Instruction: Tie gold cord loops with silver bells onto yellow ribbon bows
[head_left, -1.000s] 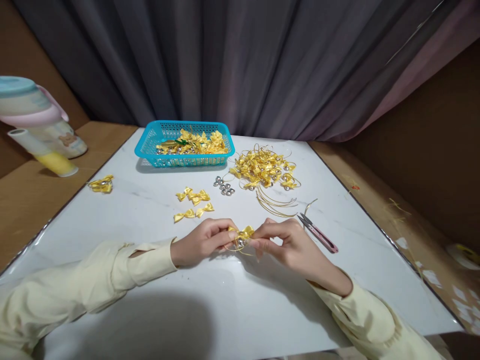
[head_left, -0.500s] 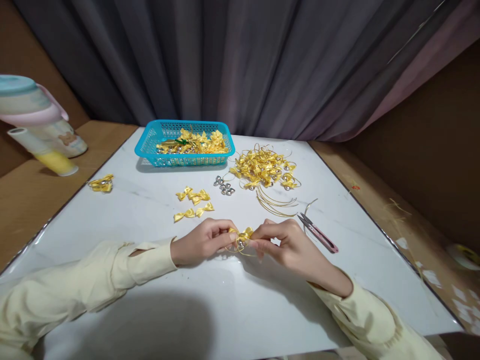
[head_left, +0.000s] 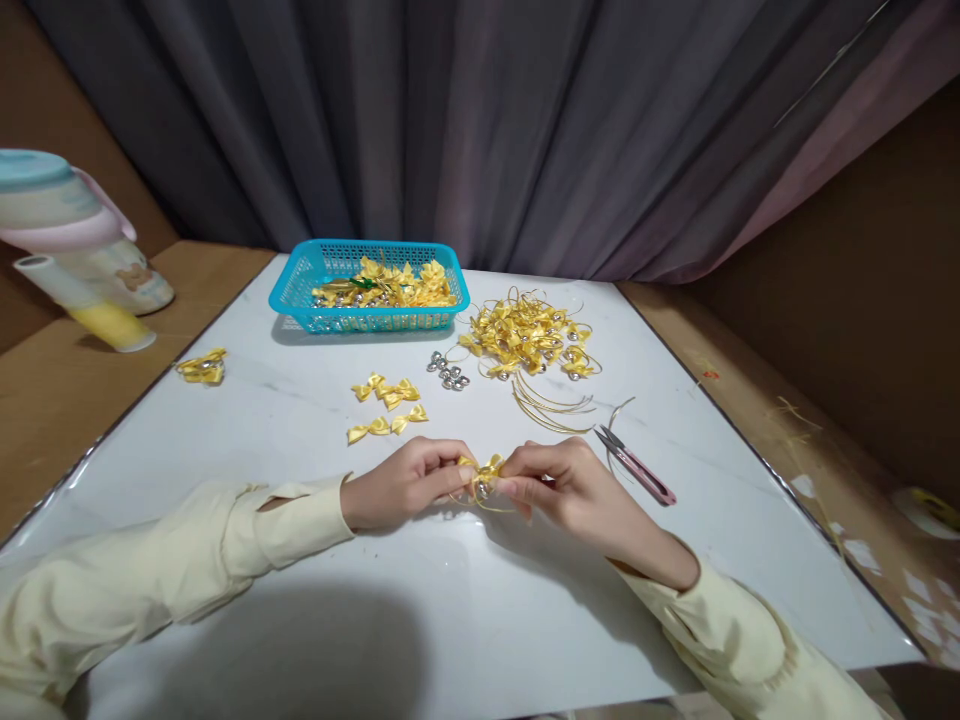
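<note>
Between my two hands, just above the white table, is a yellow ribbon bow [head_left: 491,467] with a silver bell [head_left: 484,488] and a thin gold cord at it. My left hand [head_left: 420,480] is closed, pinching the bow's left side between thumb and fingers. My right hand [head_left: 566,487] pinches at the bow's right side; whether it grips ribbon or cord is partly hidden by the fingers. A loop of cord hangs below the bow. Several loose yellow bows [head_left: 390,392] lie beyond my left hand, and a cluster of silver bells [head_left: 450,374] lies farther back.
A blue basket [head_left: 300,312] holds more bows and bells. Beside it is a heap of bows with cords [head_left: 525,335]. Cut gold cords [head_left: 551,410] and pink-handled thread snips [head_left: 637,468] lie at right. A bow bundle [head_left: 202,367] and a bottle [head_left: 67,230] are at left.
My right hand has shifted slightly to the left, with its fingers closer over the bow's right side. My left hand has stayed in place.
</note>
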